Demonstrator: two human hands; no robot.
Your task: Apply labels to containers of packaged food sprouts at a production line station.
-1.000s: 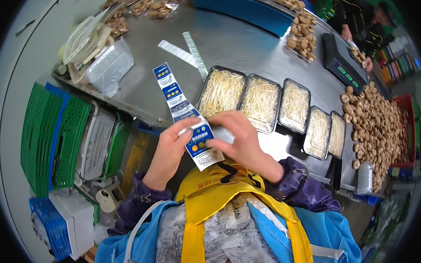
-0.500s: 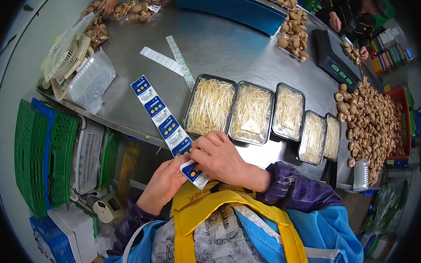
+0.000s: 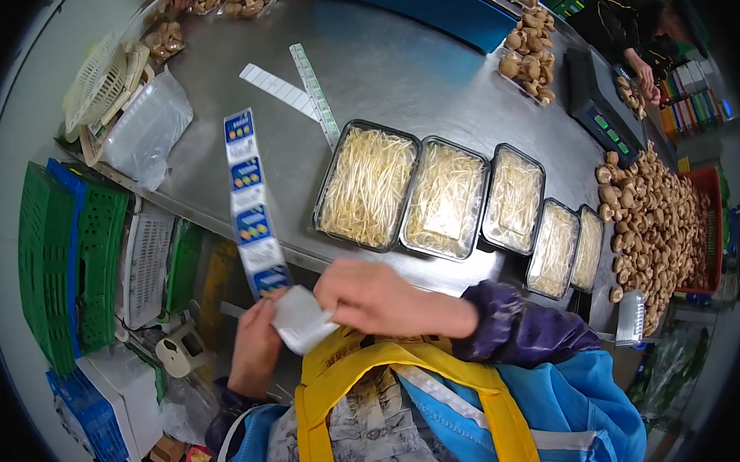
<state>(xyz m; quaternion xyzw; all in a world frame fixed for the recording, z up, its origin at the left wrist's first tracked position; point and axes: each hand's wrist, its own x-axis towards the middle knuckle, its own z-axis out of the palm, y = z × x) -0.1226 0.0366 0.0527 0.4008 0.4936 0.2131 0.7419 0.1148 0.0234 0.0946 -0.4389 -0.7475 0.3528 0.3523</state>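
Note:
My left hand point(image 3: 255, 346) pinches the lower end of a strip of blue-and-white labels point(image 3: 245, 178), whose far part runs up over the table's near edge. A white, blank-looking piece of the strip or a label point(image 3: 301, 319) spans from my left fingers to my right hand point(image 3: 371, 298), which grips its right edge. Whether that piece is fully apart from the strip, I cannot tell. Just beyond my right hand, a black tray of bean sprouts point(image 3: 367, 185) under clear film heads a row of several such trays, the others holding thin whitish strands point(image 3: 444, 197).
Two other label strips point(image 3: 315, 90) lie crossed on the metal table point(image 3: 395, 65). Loose brown mushrooms point(image 3: 659, 229) are heaped at the right, near a black scale point(image 3: 602, 105). Baskets point(image 3: 101, 91) stand at left, above green crates point(image 3: 51, 256). Other people's hands point(image 3: 642, 74) show at the far side.
My left hand has moved left and down, drawing the strip with it. A white underside now shows between my hands, where the printed label was. My right hand is slightly lower.

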